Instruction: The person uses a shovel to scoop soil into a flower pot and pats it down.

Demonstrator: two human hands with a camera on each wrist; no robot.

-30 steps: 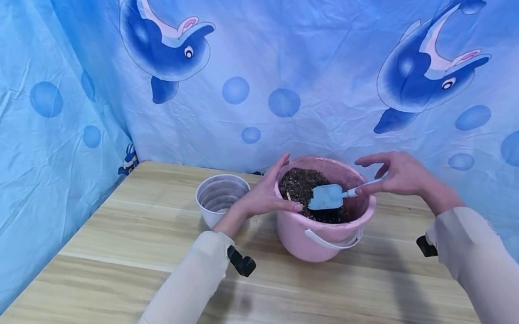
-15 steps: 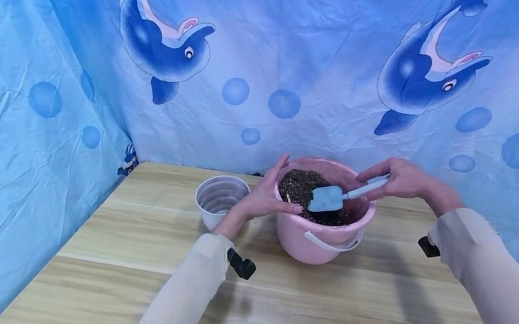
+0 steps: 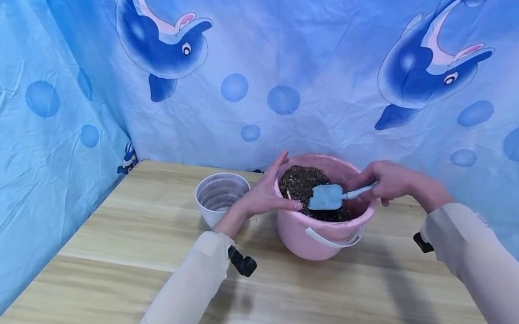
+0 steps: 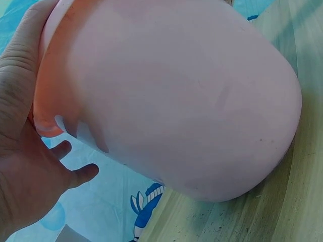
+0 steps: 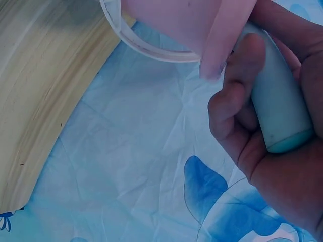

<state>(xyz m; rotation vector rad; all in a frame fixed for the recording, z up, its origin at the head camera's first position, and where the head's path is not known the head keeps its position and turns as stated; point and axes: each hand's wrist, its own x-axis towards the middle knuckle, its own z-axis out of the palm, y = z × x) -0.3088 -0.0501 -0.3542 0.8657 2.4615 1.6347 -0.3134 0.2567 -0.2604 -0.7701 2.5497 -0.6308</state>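
Observation:
A pink bucket with a white handle stands on the table, dark soil inside it. My left hand holds the bucket's left side at the rim, thumb over the near edge; in the left wrist view two fingertips stick out past the bucket wall. My right hand grips the handle of a light blue garden trowel at the bucket's right rim. The trowel's blade lies over the soil, pointing left. In the right wrist view the fingers curl round the thick handle.
A white ribbed pot stands just left of the bucket, partly behind the left wrist. The wooden table ends at a blue dolphin-printed curtain behind. Soil crumbs lie on the wood near the bucket.
My right hand has lowered toward the bucket's right rim, and its fingers have closed round the trowel's handle. My left hand, the bucket and the pot have stayed in place.

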